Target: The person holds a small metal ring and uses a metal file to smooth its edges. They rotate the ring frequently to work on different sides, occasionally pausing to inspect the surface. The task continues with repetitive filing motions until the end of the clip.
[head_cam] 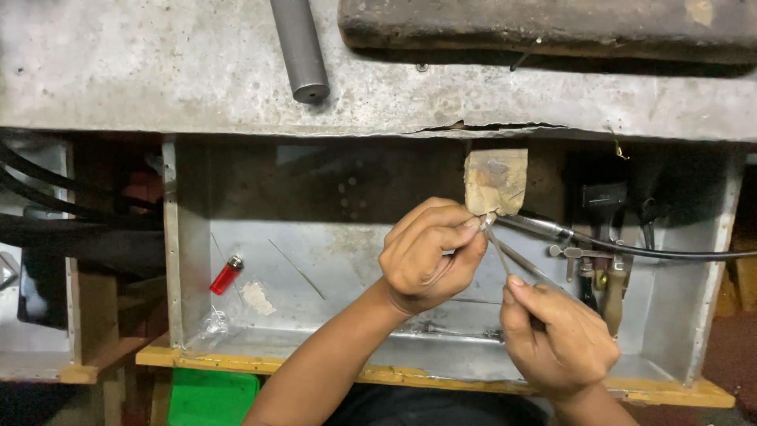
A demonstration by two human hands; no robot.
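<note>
My left hand (430,252) is closed, pinching a tiny metal piece (487,222) at its fingertips against a small worn wooden peg (495,181) that sticks out under the bench edge. My right hand (556,335) grips a thin metal tool (498,251), its tip angled up to the piece at the left fingertips. Both hands hover above a metal-lined drawer tray (315,268). What the tiny piece is cannot be made out.
A red lighter (226,274) and a crumpled plastic scrap (211,323) lie at the tray's left. A flexible-shaft handpiece with black cable (623,248) and hanging hand tools (603,268) are at the right. A grey metal rod (301,49) and a dark wooden block (552,28) rest on the benchtop.
</note>
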